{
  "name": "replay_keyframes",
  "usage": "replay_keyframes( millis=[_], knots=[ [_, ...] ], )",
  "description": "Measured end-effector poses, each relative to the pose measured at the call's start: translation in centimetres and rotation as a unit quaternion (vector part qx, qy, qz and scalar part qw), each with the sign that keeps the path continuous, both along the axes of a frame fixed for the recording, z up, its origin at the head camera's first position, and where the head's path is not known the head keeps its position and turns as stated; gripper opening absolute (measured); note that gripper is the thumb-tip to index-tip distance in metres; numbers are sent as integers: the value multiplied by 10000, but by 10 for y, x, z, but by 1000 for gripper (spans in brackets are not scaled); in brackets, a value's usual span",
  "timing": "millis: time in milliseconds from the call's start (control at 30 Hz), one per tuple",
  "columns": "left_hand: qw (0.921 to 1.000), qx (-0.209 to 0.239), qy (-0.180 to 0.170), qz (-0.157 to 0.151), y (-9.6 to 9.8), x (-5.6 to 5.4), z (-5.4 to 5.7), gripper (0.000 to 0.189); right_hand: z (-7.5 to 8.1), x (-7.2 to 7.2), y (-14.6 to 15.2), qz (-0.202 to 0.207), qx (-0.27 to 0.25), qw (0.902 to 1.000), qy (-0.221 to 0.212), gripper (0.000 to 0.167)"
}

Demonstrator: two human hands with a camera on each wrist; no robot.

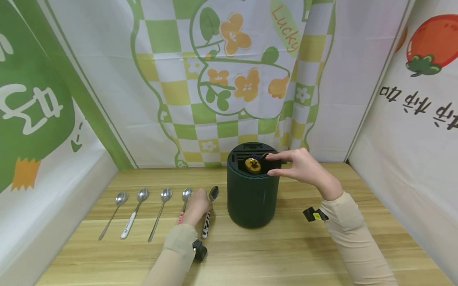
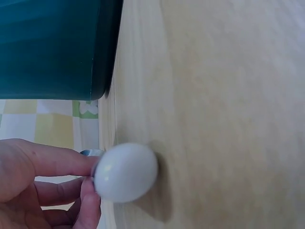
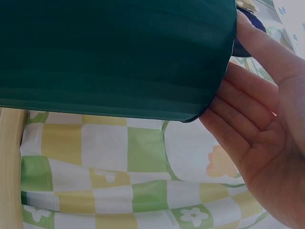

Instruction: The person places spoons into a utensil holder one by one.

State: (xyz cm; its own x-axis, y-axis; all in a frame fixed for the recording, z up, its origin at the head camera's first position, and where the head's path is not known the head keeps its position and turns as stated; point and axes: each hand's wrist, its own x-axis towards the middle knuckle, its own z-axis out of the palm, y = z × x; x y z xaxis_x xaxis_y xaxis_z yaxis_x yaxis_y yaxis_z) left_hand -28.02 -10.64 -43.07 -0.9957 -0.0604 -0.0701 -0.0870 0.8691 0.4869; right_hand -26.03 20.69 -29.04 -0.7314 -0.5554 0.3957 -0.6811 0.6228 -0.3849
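A spoon with a black-and-white patterned handle is pinched by my left hand between thumb and fingers. The spoon's rounded white handle end faces the left wrist camera, and its bowl points away from me. My right hand is at the top of a dark green utensil holder, thumb and fingers spread apart at the rim with a gap between them. Inside the opening stands a round gold-and-black piece, its lower part hidden by the holder wall.
Left of my left hand lie a red-handled spoon, a plain metal spoon, a white-handled spoon and another plain spoon, in a row on the wooden table. A checked cloth hangs behind the holder.
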Motion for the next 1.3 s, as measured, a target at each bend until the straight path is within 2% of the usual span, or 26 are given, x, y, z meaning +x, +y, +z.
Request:
replay_keyframes(
  millis=[333, 667, 933, 1200, 1300],
  knots=[
    [10000, -10, 38, -89, 0, 0, 0, 15, 0, 0, 1, -3, -35, 10000, -60, 46],
    [9999, -1, 127, -34, -3, 0, 5, 31, -1, 0, 1, 12, -56, 10000, -80, 46],
    [9979, -154, 621, -119, -5, 1, 18, 34, -1, 0, 1, 24, -62, 9999, -87, 46],
    [9968, 170, 753, -205, -4, 6, 34, 43, -1, -1, 1, 12, -23, 10000, -10, 45],
    [9958, 238, 851, -235, -3, 8, 39, 42, -1, -1, 1, 6, -15, 10000, 9, 45]
  ],
)
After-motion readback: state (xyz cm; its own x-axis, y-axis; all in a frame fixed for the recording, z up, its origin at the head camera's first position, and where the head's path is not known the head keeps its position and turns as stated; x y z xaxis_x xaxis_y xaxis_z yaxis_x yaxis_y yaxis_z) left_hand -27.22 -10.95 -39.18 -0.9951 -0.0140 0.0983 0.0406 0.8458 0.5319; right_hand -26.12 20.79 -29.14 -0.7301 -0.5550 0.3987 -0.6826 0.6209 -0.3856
